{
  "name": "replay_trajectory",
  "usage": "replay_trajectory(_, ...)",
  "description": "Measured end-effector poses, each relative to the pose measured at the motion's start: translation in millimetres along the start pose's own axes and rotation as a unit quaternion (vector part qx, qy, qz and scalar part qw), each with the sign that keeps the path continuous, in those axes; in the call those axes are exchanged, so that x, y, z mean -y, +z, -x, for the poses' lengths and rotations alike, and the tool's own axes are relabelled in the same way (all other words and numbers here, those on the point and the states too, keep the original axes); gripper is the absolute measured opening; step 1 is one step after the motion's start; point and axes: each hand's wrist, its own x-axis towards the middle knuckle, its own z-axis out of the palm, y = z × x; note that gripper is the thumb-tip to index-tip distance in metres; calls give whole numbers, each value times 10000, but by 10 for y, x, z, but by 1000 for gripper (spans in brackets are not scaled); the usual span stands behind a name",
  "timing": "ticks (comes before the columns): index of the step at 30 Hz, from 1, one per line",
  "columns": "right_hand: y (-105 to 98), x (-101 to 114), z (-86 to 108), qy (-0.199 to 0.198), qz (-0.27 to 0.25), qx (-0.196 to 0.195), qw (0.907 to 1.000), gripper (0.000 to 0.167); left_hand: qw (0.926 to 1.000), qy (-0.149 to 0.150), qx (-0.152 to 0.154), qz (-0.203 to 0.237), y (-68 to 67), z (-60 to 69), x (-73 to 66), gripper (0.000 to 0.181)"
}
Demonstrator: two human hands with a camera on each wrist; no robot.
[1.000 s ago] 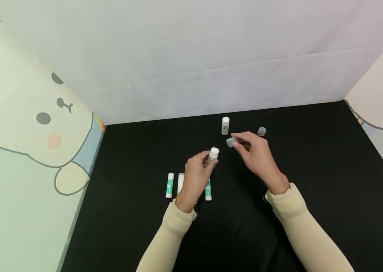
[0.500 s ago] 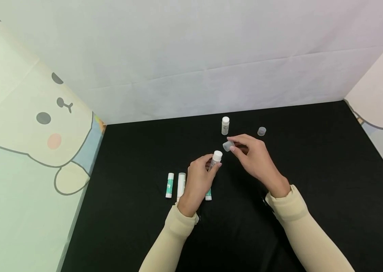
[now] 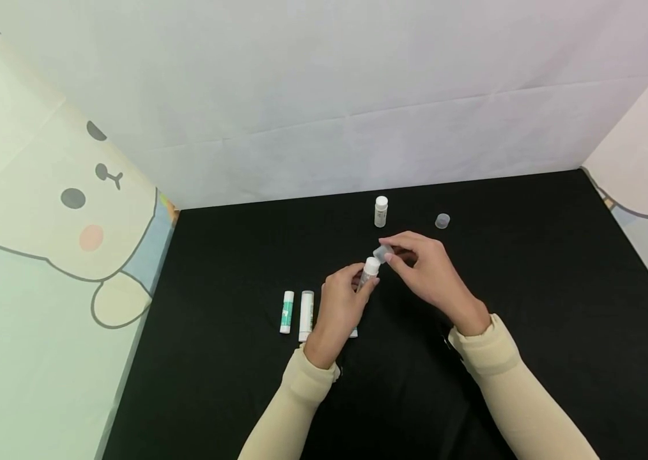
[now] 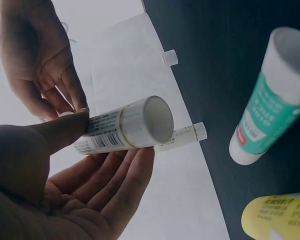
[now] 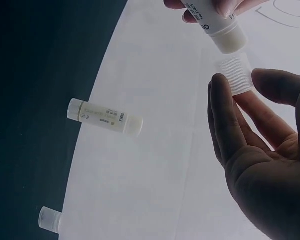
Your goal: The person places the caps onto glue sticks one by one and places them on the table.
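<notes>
My left hand (image 3: 338, 313) grips a white glue stick (image 3: 368, 275) with its bare white end up and tilted towards the right. In the left wrist view, thumb and fingers lie around its printed barrel (image 4: 112, 131). Thumb and fingertips of my right hand (image 3: 430, 271) pinch a translucent ribbed cap (image 5: 235, 75). This cap sits right beside the glue stick's white end; whether they touch I cannot tell. Behind the hands, a second uncapped glue stick (image 3: 381, 213) stands upright. A second translucent cap (image 3: 442, 221) is on the table to its right.
On the black tabletop (image 3: 215, 383), a green-and-white glue stick (image 3: 286, 313) and a white tube (image 3: 306, 316) lie left of my left hand. Another glue stick (image 3: 354, 333) is mostly hidden by that hand. A yellow printed tube (image 4: 277, 217) shows in the left wrist view.
Both hands have come together. The left moved slightly right and nearer me with the glue stick; the right moved left and nearer me, bringing the cap to the stick's white end.
</notes>
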Motion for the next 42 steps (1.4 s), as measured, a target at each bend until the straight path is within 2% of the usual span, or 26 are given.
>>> replay_trajectory(11,17,-34,43,-53,-33,283,9996,29,9998,64,40,-175,53,36,32,28)
replay_trajectory(18,22,-43,53,-165,-15,548,9984,32,9998,139,122,-73,96,65,65,25)
replay_trajectory(31,24,-59,56,-413,26,808,9959,31,9995,252,195,62,102,98,62,25)
replay_trajectory(42,11,-63,63,-365,1,1117,9931,28,9997,154,162,46,124,100,68,24)
